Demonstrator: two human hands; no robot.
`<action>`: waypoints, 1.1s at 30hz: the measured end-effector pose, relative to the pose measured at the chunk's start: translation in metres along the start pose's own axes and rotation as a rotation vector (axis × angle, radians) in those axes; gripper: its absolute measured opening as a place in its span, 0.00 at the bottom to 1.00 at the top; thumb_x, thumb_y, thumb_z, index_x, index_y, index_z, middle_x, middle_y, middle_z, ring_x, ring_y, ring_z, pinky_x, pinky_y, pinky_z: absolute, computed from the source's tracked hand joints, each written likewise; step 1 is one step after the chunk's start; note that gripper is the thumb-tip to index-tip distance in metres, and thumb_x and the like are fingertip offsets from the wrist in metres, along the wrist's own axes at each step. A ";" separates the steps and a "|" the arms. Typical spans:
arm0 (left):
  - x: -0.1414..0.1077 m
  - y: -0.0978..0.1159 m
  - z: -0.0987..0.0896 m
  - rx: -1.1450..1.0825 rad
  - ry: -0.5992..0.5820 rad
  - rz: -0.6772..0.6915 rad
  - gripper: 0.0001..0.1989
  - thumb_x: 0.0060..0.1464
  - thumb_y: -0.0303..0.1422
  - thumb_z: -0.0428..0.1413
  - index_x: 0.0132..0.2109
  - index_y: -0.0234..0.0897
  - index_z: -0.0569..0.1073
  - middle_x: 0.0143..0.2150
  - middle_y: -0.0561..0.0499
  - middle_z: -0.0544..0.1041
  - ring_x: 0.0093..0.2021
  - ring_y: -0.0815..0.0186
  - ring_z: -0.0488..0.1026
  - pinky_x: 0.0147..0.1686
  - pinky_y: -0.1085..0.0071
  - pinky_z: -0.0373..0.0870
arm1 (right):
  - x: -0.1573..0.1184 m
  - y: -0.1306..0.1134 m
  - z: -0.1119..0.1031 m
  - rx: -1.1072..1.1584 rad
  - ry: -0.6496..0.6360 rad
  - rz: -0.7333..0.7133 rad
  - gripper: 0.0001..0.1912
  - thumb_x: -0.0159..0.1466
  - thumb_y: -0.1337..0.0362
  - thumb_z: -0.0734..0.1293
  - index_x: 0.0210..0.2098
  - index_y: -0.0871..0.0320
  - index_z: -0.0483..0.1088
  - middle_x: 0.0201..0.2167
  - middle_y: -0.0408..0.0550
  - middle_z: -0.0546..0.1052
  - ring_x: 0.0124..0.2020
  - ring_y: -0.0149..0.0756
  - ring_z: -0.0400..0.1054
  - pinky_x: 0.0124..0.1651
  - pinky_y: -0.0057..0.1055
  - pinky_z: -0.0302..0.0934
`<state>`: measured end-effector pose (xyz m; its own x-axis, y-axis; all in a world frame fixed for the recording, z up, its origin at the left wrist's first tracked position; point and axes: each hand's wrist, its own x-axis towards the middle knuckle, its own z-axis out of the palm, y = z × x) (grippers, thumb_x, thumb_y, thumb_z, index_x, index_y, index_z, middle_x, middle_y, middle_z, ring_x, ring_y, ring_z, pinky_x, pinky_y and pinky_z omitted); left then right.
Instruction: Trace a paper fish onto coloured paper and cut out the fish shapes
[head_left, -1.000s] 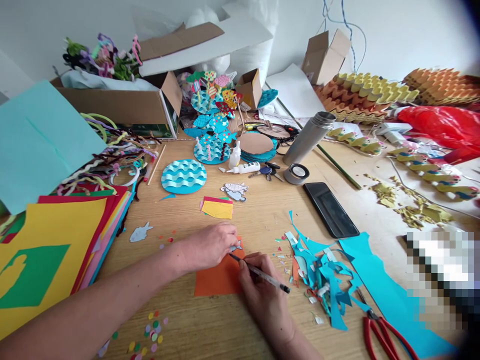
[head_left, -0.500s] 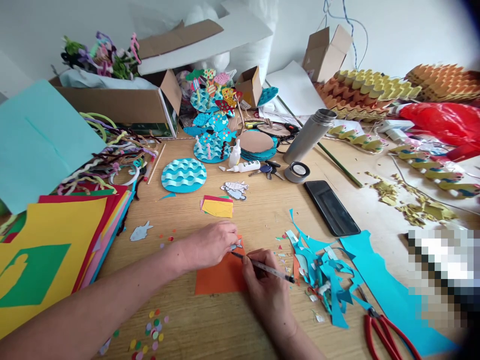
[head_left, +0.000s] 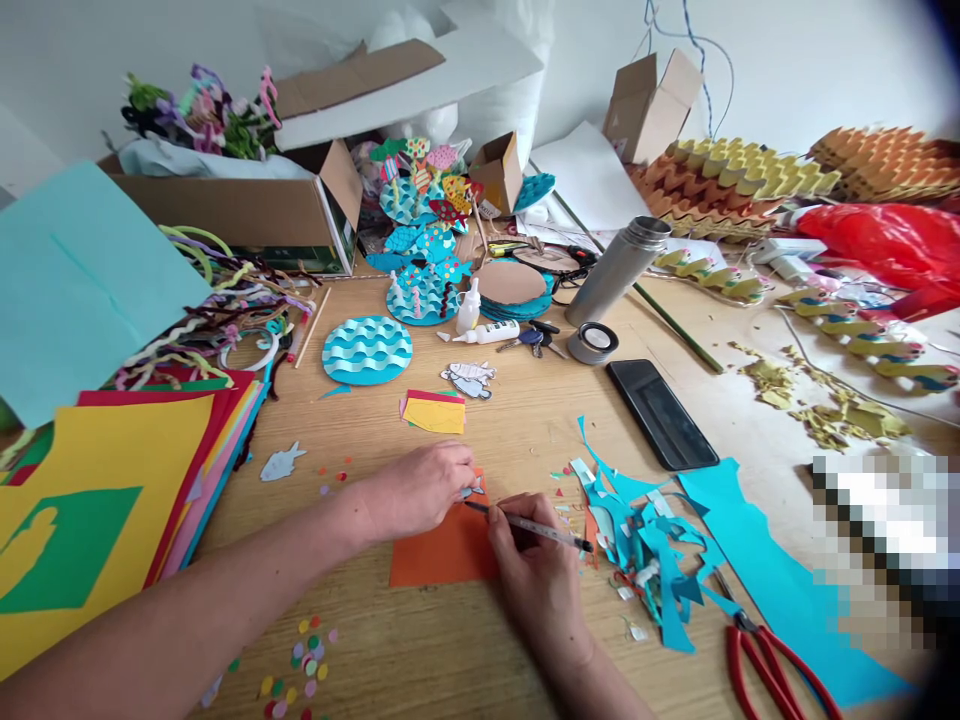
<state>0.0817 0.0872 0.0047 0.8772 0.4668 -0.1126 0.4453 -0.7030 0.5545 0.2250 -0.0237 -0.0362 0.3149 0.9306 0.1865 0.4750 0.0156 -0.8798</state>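
Observation:
An orange sheet of paper (head_left: 439, 556) lies on the table in front of me. My left hand (head_left: 431, 485), fingers curled closed, presses a small grey paper fish cutout (head_left: 475, 490) onto its upper part; most of the cutout is hidden by the fingers. A thin pen (head_left: 541, 527) is gripped in my right hand (head_left: 536, 570), its tip at the lower edge of the cutout. Another paper fish cutout (head_left: 282, 462) lies to the left, and more fish cutouts (head_left: 470, 378) lie beyond my hands near a small stack of coloured paper pieces (head_left: 435, 414).
Blue paper scraps (head_left: 660, 560) and red-handled scissors (head_left: 772, 655) are at my right, below a phone (head_left: 661, 415). A steel flask (head_left: 616, 272) stands behind its lid (head_left: 594, 342). Coloured sheets (head_left: 142, 440) are stacked left; paper dots (head_left: 307, 660) lie in front.
My right hand and the pen have shifted slightly right and up along the cutout's edge. My left hand stays pressed in place.

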 end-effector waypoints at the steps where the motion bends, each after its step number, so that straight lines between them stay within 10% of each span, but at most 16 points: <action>1: 0.000 0.000 0.000 0.000 -0.001 -0.003 0.10 0.59 0.23 0.49 0.40 0.36 0.75 0.38 0.47 0.72 0.41 0.64 0.70 0.41 0.70 0.66 | 0.001 0.000 0.000 -0.002 0.006 0.001 0.08 0.63 0.64 0.63 0.27 0.56 0.64 0.20 0.40 0.68 0.19 0.28 0.60 0.21 0.24 0.55; 33: -0.001 0.001 0.000 -0.019 0.015 0.009 0.10 0.59 0.24 0.48 0.39 0.36 0.74 0.37 0.48 0.72 0.41 0.64 0.69 0.40 0.70 0.66 | 0.002 -0.001 0.002 0.040 0.055 0.056 0.11 0.63 0.60 0.64 0.26 0.57 0.64 0.19 0.41 0.68 0.18 0.29 0.59 0.20 0.25 0.55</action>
<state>0.0813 0.0865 0.0054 0.8783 0.4685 -0.0957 0.4340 -0.6970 0.5708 0.2239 -0.0208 -0.0362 0.3856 0.9088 0.1596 0.4228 -0.0202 -0.9060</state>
